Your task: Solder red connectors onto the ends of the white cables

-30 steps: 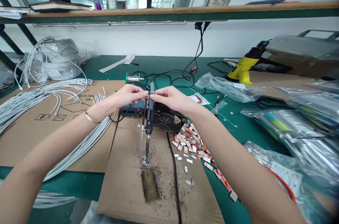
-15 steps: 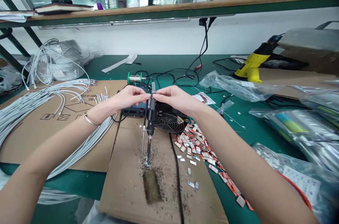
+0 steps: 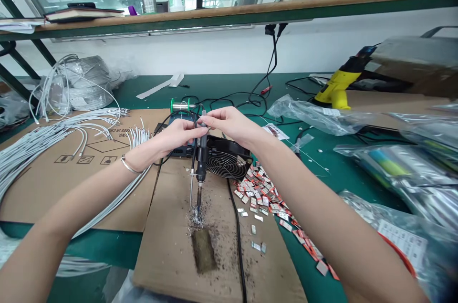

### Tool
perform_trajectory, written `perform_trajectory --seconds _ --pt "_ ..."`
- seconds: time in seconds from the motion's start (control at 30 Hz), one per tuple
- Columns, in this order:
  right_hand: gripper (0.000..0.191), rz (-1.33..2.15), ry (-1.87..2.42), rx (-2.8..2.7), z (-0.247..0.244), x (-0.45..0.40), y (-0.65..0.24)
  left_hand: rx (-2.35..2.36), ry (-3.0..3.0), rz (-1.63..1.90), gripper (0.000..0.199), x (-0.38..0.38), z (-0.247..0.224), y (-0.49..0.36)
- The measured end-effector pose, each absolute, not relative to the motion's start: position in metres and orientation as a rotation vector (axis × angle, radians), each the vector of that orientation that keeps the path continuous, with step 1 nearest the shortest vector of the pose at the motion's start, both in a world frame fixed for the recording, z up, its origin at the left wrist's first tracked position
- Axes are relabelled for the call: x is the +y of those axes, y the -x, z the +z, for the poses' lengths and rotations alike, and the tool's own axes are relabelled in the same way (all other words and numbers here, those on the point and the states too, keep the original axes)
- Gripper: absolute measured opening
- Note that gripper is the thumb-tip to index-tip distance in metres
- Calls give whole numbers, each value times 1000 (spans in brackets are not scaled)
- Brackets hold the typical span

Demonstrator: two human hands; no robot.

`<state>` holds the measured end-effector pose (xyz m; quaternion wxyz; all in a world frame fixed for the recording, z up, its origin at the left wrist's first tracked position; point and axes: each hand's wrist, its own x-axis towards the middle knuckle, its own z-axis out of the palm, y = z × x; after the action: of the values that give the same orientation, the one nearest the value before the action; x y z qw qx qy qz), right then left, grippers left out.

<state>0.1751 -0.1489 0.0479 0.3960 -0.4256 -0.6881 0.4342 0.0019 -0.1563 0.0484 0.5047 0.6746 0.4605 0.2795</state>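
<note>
My left hand and my right hand meet at the upper end of an upright soldering iron. Both are closed in a pinch, fingertips almost touching; what lies between them is too small to make out. The iron points down, its tip over a heap of solder bits on the cardboard. Beside the iron runs a thin metal tube. Just below the tip lies a brown sponge-like block. A solder spool with green ends is behind my hands.
A black fan stands right of the iron, near many small orange-and-white pieces. White cables cover the left cardboard. A yellow heat gun and plastic bags are at the right. A shelf crosses behind.
My right hand has risen slightly and my left hand has dropped a little, so their fingertips now overlap at different heights. The whole view has shifted slightly.
</note>
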Motion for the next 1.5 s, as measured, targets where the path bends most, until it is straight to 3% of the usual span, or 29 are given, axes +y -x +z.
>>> perform_trajectory --seconds 0.3,0.5,0.67,1.2,1.5 --pt "26 1023 1133 -1772 47 -147 -175 1107 -1638 715 29 -154 41 -1" --pt "47 1012 1088 -1791 48 -153 -173 1062 -1729 696 34 -156 50 9" --pt "57 1063 1150 -1811 49 -163 -177 1059 -1760 737 26 -154 53 18" --pt "46 1248 1201 -1769 49 -175 -180 864 -1494 560 32 -140 40 19" --pt "57 1191 1278 -1877 48 -176 -182 934 -1676 774 28 -139 46 15"
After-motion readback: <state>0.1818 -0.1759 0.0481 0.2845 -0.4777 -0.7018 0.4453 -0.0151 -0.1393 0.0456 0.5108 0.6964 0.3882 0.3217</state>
